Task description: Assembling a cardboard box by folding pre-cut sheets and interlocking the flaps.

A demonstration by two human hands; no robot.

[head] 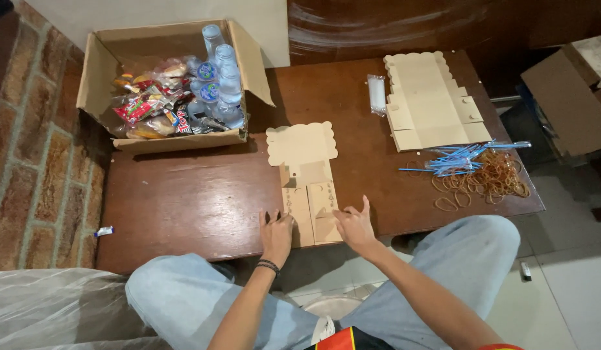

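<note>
A flat tan die-cut cardboard box blank with a scalloped top lies on the dark brown wooden table, partly folded at its near end. My left hand, with a dark band on the wrist, presses on the blank's lower left flap. On the lower right flap rests my right hand, fingers spread. Neither hand grips anything; both lie flat on the card.
An open cardboard carton at the back left holds water bottles and snack packets. A stack of flat blanks lies at the back right, with blue straws, rubber bands and a plastic-wrapped pack. My knees frame the table's near edge.
</note>
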